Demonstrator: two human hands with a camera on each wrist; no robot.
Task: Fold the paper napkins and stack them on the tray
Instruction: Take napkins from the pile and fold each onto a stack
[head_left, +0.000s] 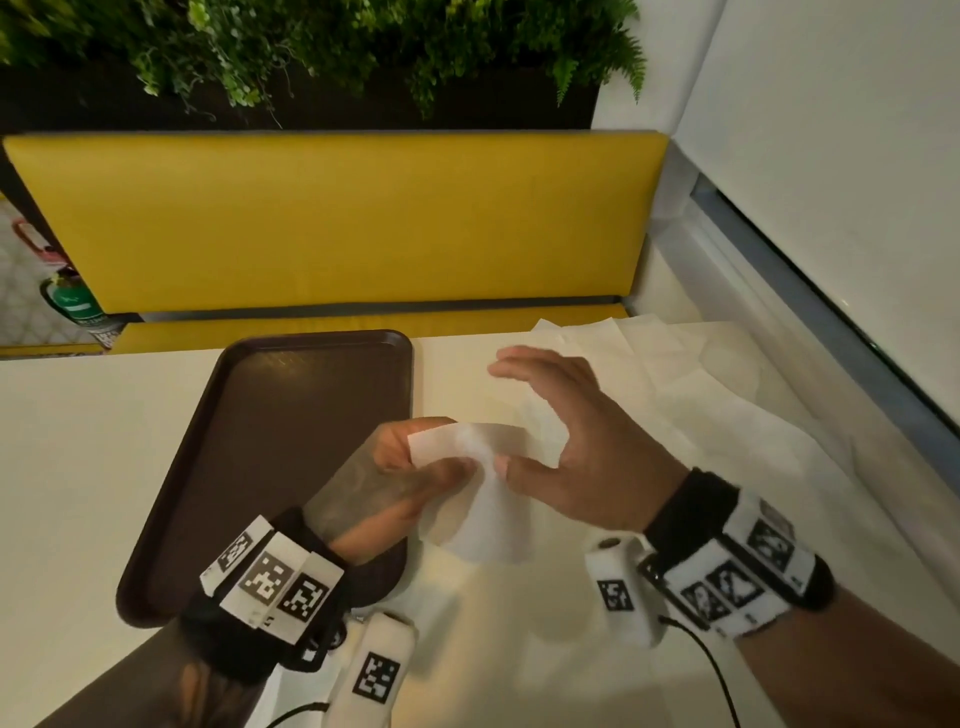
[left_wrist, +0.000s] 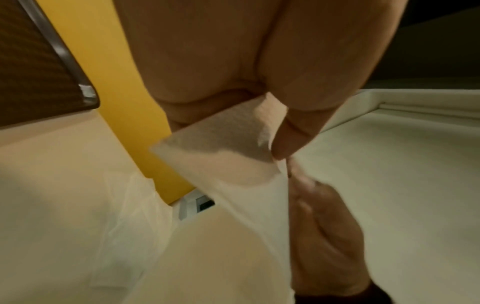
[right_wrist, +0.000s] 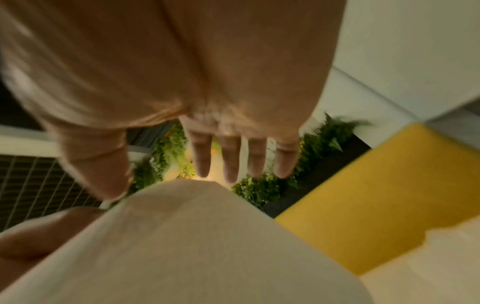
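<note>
A white paper napkin (head_left: 483, 499) hangs in the air above the table, next to the right edge of the dark brown tray (head_left: 322, 338). My left hand (head_left: 434, 452) pinches its upper left part between thumb and fingers; the left wrist view shows the thumb on the napkin (left_wrist: 233, 164). My right hand (head_left: 519, 415) hovers at the napkin's right side with straight, spread fingers (right_wrist: 231, 160), its thumb tip close to the paper's edge. The napkin (right_wrist: 182, 246) fills the lower right wrist view. The tray holds nothing.
Several unfolded napkins (head_left: 675, 374) lie spread on the far right of the cream table (head_left: 78, 467). A yellow bench (head_left: 337, 218) stands behind the table, with green plants (head_left: 311, 52) above it. A white wall and ledge (head_left: 779, 260) run along the right.
</note>
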